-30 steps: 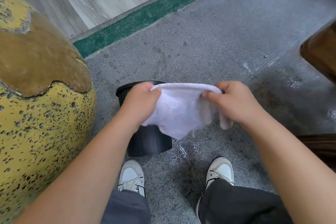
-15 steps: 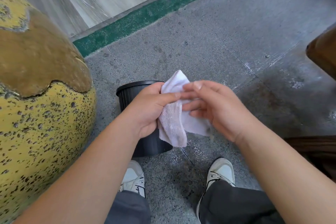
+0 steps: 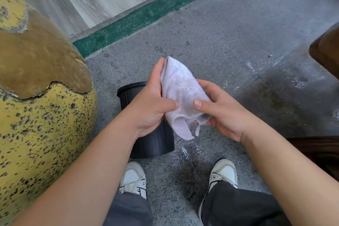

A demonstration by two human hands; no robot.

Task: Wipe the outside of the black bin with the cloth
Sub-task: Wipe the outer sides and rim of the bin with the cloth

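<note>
Bin on floor before shoes, cloth above it, boulder left

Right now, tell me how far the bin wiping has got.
Done: nothing shows as wiped; the black bin stands upright on the floor, untouched. In hand: the left hand and right hand both grip the bunched white cloth above the bin. Left: bring the cloth down and wipe the bin's outside.

cloth folded smaller, both hands now cupping it
</note>
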